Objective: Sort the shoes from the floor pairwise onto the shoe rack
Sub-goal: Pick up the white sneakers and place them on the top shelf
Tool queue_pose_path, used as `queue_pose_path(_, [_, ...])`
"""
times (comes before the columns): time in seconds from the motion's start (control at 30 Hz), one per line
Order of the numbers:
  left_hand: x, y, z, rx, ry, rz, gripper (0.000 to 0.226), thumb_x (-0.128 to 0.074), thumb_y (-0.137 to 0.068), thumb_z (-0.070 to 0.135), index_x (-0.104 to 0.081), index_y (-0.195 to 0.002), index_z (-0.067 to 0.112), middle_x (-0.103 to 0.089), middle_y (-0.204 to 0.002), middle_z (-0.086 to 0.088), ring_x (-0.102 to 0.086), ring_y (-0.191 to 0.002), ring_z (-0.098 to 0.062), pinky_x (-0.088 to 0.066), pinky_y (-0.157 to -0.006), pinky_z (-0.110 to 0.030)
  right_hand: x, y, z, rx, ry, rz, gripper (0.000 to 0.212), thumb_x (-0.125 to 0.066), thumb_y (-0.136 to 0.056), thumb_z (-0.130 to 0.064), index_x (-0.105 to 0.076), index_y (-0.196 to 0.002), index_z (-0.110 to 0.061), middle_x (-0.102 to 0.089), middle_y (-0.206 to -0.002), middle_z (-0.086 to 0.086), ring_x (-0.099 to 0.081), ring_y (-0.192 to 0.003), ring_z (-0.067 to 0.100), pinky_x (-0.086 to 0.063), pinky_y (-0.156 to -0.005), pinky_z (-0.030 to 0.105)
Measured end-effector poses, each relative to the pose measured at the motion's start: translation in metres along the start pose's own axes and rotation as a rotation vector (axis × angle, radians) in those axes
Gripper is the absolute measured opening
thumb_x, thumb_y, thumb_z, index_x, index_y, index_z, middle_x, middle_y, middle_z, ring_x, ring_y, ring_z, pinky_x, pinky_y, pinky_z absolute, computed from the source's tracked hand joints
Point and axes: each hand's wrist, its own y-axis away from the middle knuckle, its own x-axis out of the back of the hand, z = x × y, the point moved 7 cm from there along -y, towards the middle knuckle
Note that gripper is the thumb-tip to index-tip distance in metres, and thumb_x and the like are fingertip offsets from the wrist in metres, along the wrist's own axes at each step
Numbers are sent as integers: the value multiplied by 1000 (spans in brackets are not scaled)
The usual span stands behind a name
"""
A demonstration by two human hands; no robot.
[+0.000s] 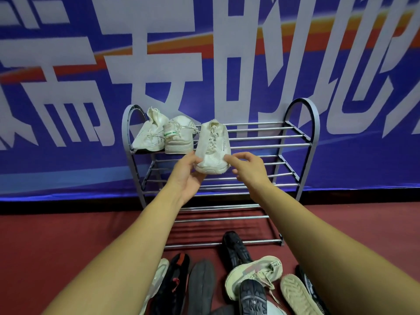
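Observation:
A grey metal shoe rack (268, 137) stands against the banner wall. Two white sneakers (150, 135) (178, 137) sit side by side at the left end of its top shelf. A third white laced sneaker (212, 146) is at the top shelf's front edge, toe toward me. My left hand (188, 176) holds its toe from below, thumb on the left side. My right hand (247, 169) touches the toe's right side with thumb and forefinger. Several shoes lie on the floor in front of the rack: black ones (236, 248) (172, 283), a beige knit sneaker (254, 273), and overturned soles (201, 285) (297, 294).
The rack's two lower shelves (227, 178) (227, 219) hold nothing, and the right part of the top shelf is bare rods. Red floor (68, 235) spreads to both sides. A blue banner (68, 87) with large white characters covers the wall behind.

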Motion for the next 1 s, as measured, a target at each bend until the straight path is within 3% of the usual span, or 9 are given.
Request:
queue_pose_path(0.1, [-1, -3, 2, -50, 0, 36, 25, -50, -90, -6, -63, -110, 0, -66, -113, -18, -69, -83, -20, -57, -70, -26, 1, 4, -3, 56, 39, 29, 34, -76, -80, -43, -68, -101, -17, -72, -100, 1, -63, -77, 14, -48, -67, 29])
queue_pose_path(0.23, [2, -4, 6, -133, 34, 49, 18, -57, -96, 5, -66, -110, 0, -72, -105, -12, -70, -90, -17, -57, -74, -27, -5, 10, -9, 100, 12, -82, 52, -83, -75, -40, -64, -117, -15, -70, -107, 0, -66, -90, 13, -45, -70, 23])
queue_pose_path(0.33, [4, 2, 6, -128, -57, 76, 15, -56, -92, 8, -67, -101, 7, -68, -96, -8, -62, -87, -15, -53, -75, -26, -5, 10, -8, 136, 115, -87, 56, -86, -69, -34, -66, -119, -17, -69, -108, -4, -67, -99, 13, -51, -81, 29])
queue_pose_path(0.43, [8, 5, 3, -93, -303, 127, 16, -53, -87, 15, -68, -92, 21, -67, -88, 3, -59, -85, -13, -43, -74, -30, -6, 10, -8, 150, 197, -54, 53, -83, -69, -28, -66, -118, -17, -69, -110, -6, -66, -103, 11, -52, -97, 36])
queue_pose_path(0.63, [8, 4, 5, -121, -442, 124, 22, -55, -87, 18, -65, -107, 21, -69, -104, 1, -60, -97, -14, -44, -79, -34, -13, 16, -14, 197, 282, -61, 60, -81, -75, -31, -60, -129, -16, -64, -121, -5, -61, -111, 12, -48, -95, 29])
queue_pose_path(0.7, [11, 3, 5, -108, -455, 166, 39, -60, -86, 21, -55, -124, 19, -66, -114, -3, -61, -102, -15, -45, -78, -33, -13, 16, -16, 215, 306, -48, 60, -81, -77, -34, -59, -130, -16, -62, -122, -5, -60, -111, 13, -47, -95, 30])
queue_pose_path(0.8, [13, 3, 7, -104, -539, 196, 50, -66, -87, 32, -48, -132, 23, -61, -123, 0, -58, -111, -16, -45, -73, -30, -15, 15, -18, 240, 314, -17, 56, -76, -83, -36, -58, -132, -17, -61, -127, -4, -60, -112, 16, -50, -97, 35])
queue_pose_path(0.9, [9, 5, 12, -126, -649, 178, 43, -63, -91, 38, -52, -131, 28, -60, -118, 5, -56, -110, -14, -42, -71, -27, -15, 10, -16, 205, 255, 32, 51, -73, -86, -33, -57, -131, -15, -61, -130, -3, -58, -115, 14, -46, -94, 30])
queue_pose_path(1.0, [3, 2, 15, -196, -728, 121, 27, -59, -94, 27, -57, -121, 33, -66, -105, 11, -57, -102, -5, -42, -83, -29, -18, 5, -15, 174, 200, 14, 51, -70, -88, -30, -57, -136, -16, -59, -135, -3, -55, -122, 15, -44, -97, 29])
